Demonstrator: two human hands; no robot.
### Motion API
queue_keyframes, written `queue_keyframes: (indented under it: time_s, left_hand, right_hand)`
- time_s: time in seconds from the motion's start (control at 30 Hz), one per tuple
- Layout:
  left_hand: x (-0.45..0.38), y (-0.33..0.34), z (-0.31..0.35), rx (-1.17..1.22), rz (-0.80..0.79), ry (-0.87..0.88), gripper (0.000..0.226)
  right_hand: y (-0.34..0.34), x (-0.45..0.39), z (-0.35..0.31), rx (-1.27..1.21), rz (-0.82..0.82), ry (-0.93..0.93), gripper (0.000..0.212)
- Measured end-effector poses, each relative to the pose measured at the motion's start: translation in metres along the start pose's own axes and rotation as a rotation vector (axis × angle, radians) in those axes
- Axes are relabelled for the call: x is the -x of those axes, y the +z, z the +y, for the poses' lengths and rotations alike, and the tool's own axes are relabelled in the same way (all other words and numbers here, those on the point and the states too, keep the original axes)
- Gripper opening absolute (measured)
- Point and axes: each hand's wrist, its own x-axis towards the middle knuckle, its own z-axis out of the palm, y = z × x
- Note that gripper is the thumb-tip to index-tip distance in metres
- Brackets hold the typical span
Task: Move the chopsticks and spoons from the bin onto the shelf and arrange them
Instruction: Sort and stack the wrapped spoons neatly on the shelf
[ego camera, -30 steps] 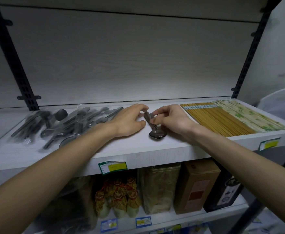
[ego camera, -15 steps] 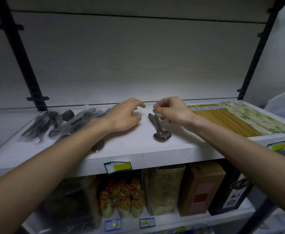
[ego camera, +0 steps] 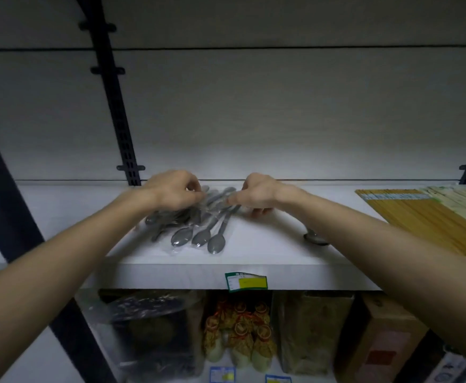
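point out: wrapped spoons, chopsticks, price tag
wrapped spoons (ego camera: pixel 216 243) head view, bowl of the rightmost spoon
chopsticks (ego camera: pixel 419 217) head view, middle of the brown bundle
price tag (ego camera: pixel 247 281) head view, yellow part, on the shelf's front edge

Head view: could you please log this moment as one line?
left hand: grips wrapped spoons | right hand: pinches wrapped spoons | shelf: chopsticks right

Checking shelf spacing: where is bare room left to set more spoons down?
Bare shelf lies between the wrapped spoons and the loose spoon, and left of the wrapped pile. The right end is crowded with chopsticks.
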Motion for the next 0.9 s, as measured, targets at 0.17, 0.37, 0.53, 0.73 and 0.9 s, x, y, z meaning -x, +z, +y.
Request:
queue_keyframes:
  time_s: [0.17,0.37,0.53,0.73,0.9]
  left_hand:
    - [0.015,0.013,-0.007,0.032,-0.016,-0.034,0.051]
    - [0.018,0.009,-0.009,0.065,-0.015,-0.05,0.05]
    - [0.016,0.011,-0.007,0.22,0.015,-0.03,0.05]
    - [0.007,0.017,-0.006,0.284,0.107,-0.028,0.023]
    - [0.0,0.02,0.005,0.148,0.116,-0.043,0.04]
  right_hand:
    - [0.019,-0.012,-0.01,-0.07,0.029,-0.058,0.039]
    - [0.026,-0.03,-0.011,-0.141,0.133,0.024,0.047]
    - [0.026,-0.033,-0.006,-0.289,0.129,0.117,0.026]
    - [0.006,-0.015,0.009,-0.521,0.038,0.163,0.026]
    - [-0.012,0.009,0.015,-0.559,0.025,0.112,0.015]
